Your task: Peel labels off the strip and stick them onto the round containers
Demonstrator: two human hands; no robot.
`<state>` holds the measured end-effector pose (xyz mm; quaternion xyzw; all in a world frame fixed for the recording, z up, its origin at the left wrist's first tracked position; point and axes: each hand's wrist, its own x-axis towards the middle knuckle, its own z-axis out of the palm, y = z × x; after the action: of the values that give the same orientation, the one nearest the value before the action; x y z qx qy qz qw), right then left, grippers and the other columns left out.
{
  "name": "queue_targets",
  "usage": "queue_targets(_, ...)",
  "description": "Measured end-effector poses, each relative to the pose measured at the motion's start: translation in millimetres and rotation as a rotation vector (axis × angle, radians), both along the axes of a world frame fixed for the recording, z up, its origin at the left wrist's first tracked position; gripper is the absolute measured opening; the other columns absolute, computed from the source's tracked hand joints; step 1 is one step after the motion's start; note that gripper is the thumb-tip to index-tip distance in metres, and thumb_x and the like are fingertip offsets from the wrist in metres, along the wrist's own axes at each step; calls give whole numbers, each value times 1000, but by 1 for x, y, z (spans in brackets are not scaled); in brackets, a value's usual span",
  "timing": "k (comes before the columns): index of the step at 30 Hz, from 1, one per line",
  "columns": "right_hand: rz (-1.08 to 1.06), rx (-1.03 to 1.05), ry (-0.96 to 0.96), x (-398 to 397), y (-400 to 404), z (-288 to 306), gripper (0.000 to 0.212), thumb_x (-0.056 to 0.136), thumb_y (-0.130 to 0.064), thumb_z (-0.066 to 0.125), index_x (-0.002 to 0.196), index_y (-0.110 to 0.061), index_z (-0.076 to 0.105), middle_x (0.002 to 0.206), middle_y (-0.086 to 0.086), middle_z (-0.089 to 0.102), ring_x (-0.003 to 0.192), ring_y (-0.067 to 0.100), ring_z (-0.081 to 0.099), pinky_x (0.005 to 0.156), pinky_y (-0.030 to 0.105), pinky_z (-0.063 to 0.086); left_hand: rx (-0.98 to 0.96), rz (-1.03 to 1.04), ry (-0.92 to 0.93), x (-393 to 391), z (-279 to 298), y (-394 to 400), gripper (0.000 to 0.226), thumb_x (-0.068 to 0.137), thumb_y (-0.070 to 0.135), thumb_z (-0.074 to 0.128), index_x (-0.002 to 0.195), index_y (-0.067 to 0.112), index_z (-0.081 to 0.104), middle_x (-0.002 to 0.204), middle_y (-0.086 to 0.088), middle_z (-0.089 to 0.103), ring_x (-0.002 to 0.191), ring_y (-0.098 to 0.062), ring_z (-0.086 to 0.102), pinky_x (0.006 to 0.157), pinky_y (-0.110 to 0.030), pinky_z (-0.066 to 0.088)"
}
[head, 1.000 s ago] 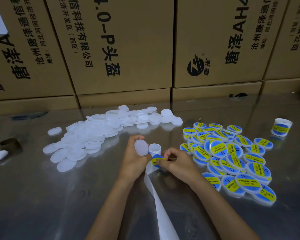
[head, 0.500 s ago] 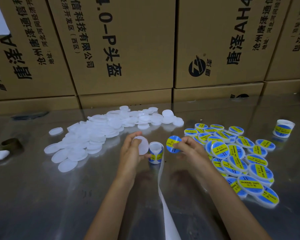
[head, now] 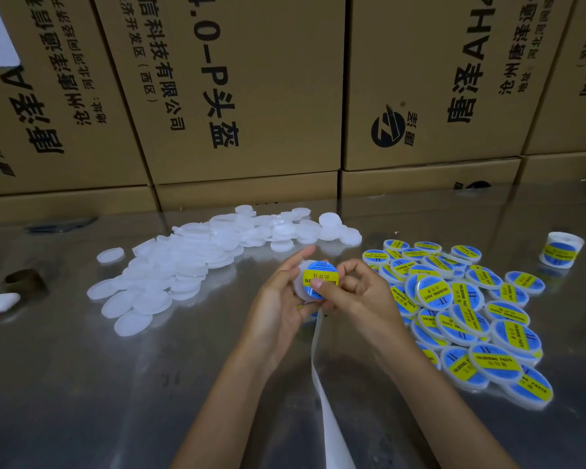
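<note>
left hand [head: 278, 299] cups container [head: 301, 282] | right hand [head: 359, 292] thumb presses label [head: 319, 277] flat — face tilted toward camera — labelled pile [head: 471, 313] lies rightward

Blue label [head: 319, 277] with yellow band; plain white containers [head: 170, 275]; brown boxes [head: 251, 89].
</note>
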<state>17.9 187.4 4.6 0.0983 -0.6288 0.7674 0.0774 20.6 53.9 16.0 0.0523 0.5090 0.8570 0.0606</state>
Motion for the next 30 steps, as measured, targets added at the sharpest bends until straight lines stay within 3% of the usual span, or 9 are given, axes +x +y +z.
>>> queue_targets(3, -34, 20, 18, -1, -2, -1, 30, 82, -3, 76, 77, -12, 48, 60, -3, 65, 52, 7, 57, 51, 16, 47, -23, -15, -2, 1, 0, 2, 38, 101, 15, 41, 133, 19, 60, 127, -12, 69, 120, -31, 64, 91, -37, 54)
queue_targets(6, -62, 43, 26, -2, -2, -3, 30, 81, -4, 77, 77, -13, 48, 61, -4, 65, 56, 8, 58, 55, 18, 48, -23, -33, 2, 3, 0, 3, 38, 101, 14, 42, 135, 18, 59, 128, -11, 68, 123, -31, 62, 99, -40, 50)
queue_targets(15, -172, 91, 36, -3, -4, -7, 33, 79, -10, 80, 74, -13, 48, 62, 1, 65, 58, 12, 56, 59, 23, 47, -89, 2, 76, 7, 3, 10, 37, 104, 9, 38, 132, 17, 60, 129, -9, 68, 114, -22, 68, 86, -28, 57)
queue_targets(19, -234, 165, 49, -6, -3, -8, 31, 75, -22, 84, 75, -17, 53, 55, -8, 57, 50, 3, 49, 53, 15, 41, -60, 10, 111, 8, 4, 11, 36, 104, 8, 36, 129, 15, 61, 131, -12, 66, 109, -21, 68, 84, -25, 58)
queue_targets(22, -294, 222, 61, -8, -4, -12, 31, 73, -30, 85, 82, -22, 57, 56, -13, 54, 52, 2, 49, 54, 18, 44, 1, -10, 124, 9, 3, 11, 35, 104, 7, 35, 129, 12, 59, 131, -14, 65, 106, -20, 70, 81, -27, 59)
queue_targets(27, -358, 314, 88, -8, -5, -16, 45, 71, -42, 83, 90, -29, 45, 58, -9, 51, 51, 3, 47, 55, 23, 42, 145, -45, 106, 8, 2, 11, 29, 100, 11, 41, 123, 13, 59, 134, -13, 64, 111, -26, 65, 83, -29, 59)
queue_targets(30, -338, 361, 59, -9, -4, -17, 41, 74, -49, 80, 83, -23, 50, 57, -8, 49, 50, 3, 43, 54, 21, 39, 195, -49, 112, 7, 1, 12, 32, 91, 17, 48, 122, 14, 59, 135, -9, 64, 120, -28, 59, 96, -33, 53)
